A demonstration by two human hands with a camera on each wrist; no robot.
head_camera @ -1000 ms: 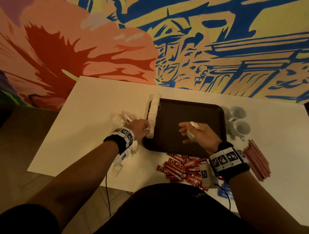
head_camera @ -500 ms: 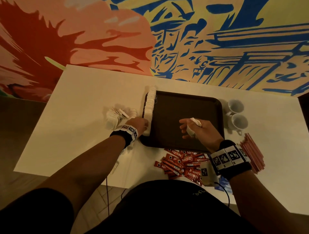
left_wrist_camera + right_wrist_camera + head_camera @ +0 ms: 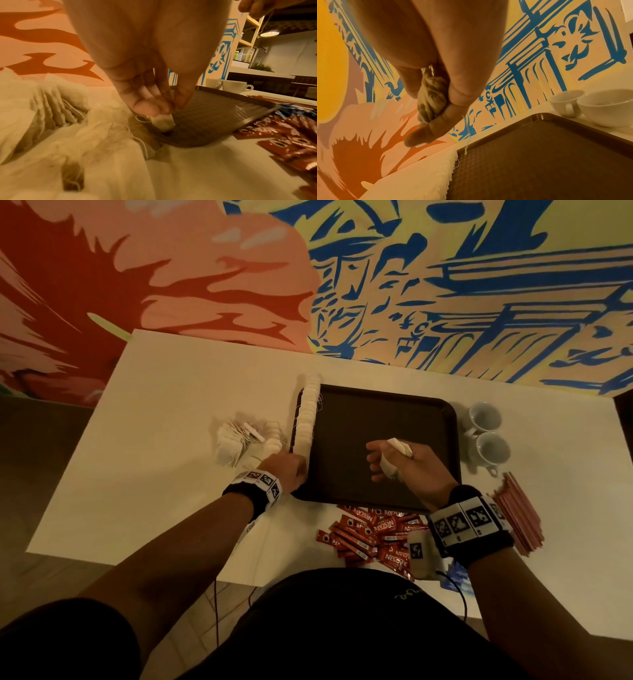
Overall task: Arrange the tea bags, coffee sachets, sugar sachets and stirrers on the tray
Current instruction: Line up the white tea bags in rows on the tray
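A dark brown tray (image 3: 383, 419) lies on the white table, with a row of tea bags (image 3: 306, 414) lined along its left edge. My left hand (image 3: 291, 469) pinches one tea bag (image 3: 163, 122) and holds it down at the tray's (image 3: 214, 112) near left corner, at the row's near end. My right hand (image 3: 394, 463) hovers over the tray's middle, gripping a crumpled tea bag (image 3: 430, 98) with its tag (image 3: 399, 446) sticking up. Loose tea bags (image 3: 236, 441) are piled left of the tray. Red coffee sachets (image 3: 370, 535) lie in front of it. Pink stirrers (image 3: 517, 511) lie at the right.
Two white cups (image 3: 488, 436) stand just right of the tray. Blue sachets (image 3: 457, 575) peek out by my right wrist at the table's near edge. A painted wall rises directly behind the table. Bare table stretches to the far left and far right.
My left hand stays at the near end of the tea bag row. My right hand keeps its tea bag over the tray. The head camera has tilted slightly.
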